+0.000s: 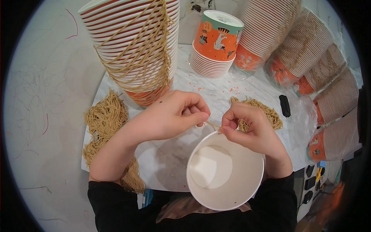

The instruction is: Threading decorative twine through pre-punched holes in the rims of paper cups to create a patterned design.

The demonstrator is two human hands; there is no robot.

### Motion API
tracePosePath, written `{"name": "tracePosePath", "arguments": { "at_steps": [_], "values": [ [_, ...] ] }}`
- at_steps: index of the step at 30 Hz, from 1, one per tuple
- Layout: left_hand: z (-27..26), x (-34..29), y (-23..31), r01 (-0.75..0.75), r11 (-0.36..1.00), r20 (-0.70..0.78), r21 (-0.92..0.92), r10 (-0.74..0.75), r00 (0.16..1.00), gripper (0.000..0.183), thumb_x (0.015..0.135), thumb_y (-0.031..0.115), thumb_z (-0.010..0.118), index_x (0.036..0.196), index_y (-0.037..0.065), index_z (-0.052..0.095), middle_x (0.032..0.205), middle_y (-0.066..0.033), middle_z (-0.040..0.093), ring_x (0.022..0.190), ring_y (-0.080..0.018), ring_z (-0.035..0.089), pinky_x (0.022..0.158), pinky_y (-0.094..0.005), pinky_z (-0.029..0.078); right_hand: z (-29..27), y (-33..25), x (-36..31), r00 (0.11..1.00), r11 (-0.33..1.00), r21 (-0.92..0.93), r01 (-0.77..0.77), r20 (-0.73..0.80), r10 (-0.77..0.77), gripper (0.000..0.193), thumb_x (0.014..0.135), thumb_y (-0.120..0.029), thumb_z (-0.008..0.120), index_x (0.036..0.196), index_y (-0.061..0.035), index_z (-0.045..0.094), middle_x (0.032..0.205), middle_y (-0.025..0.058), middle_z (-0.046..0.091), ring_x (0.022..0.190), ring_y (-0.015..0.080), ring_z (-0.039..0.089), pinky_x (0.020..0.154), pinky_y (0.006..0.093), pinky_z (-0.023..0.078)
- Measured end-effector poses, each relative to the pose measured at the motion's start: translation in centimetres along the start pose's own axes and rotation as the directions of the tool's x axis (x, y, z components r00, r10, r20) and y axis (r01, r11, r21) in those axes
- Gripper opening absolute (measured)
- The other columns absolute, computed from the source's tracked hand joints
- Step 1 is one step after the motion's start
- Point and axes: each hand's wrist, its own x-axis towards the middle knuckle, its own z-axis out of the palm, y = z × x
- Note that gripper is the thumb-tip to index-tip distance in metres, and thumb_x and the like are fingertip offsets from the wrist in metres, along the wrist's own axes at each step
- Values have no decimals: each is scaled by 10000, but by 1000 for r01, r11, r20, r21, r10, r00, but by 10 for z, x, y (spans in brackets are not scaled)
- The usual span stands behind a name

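A short length of tan cord [211,124] runs between my two hands at the far rim of a white paper bucket [241,170]. My left hand [181,114] pinches one end of it, fingers curled. On the other end, my right hand [247,123] closes with thumb and forefinger, right by the bucket's rim. The bucket's open mouth faces me, and its inside holds nothing. Behind my right hand lies a small heap of tan cord [266,112]. A larger bundle of tan cord [106,116] lies beside and under my left forearm.
A tall stack of nested buckets [127,50], draped with cords, stands far left. Behind my hands, an orange and green bucket [218,34] sits upside down on nested ones. Plastic-wrapped bucket stacks [305,42] line the right edge. A small black object [285,106] lies on the marbled table [162,166].
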Motion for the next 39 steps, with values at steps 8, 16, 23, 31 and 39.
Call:
{"name": "tracePosePath", "arguments": {
  "at_steps": [8,16,23,31,39],
  "values": [
    [3,-1,3,-46,986,36,163,41,999,121,989,128,684,1003,9,682,855,36,672,784,-16,569,681,-195,461,1,0,1,1000,999,43,-20,0,20,128,870,-74,757,875,-9,646,797,26,618,704,117,565,647,275,469],
    [9,2,1,-66,981,-26,181,71,997,110,922,121,676,906,14,655,781,66,610,734,-6,521,644,-201,429,0,0,1,999,999,30,28,31,-29,116,874,-77,739,877,-11,643,803,37,610,706,132,569,655,288,474],
    [19,4,-2,-130,974,-132,184,156,979,104,899,95,666,875,10,610,772,81,538,721,-6,461,631,-206,407,-1,0,2,996,998,26,66,61,-67,115,868,-67,730,872,-7,632,809,40,598,716,140,563,671,293,476],
    [24,8,-6,-236,926,-162,295,292,943,110,963,105,654,957,2,613,794,30,584,736,-36,522,633,-222,441,-3,7,2,996,992,112,54,59,-61,93,877,-45,721,874,-12,635,809,13,601,738,108,561,680,275,476],
    [21,10,-3,-372,870,-131,324,430,893,93,995,98,659,1010,8,643,868,-12,617,724,-61,542,625,-231,450,0,14,9,967,857,449,-253,148,207,136,980,-130,722,1020,-15,663,913,-35,660,799,10,596,692,195,487]
  ]
}}
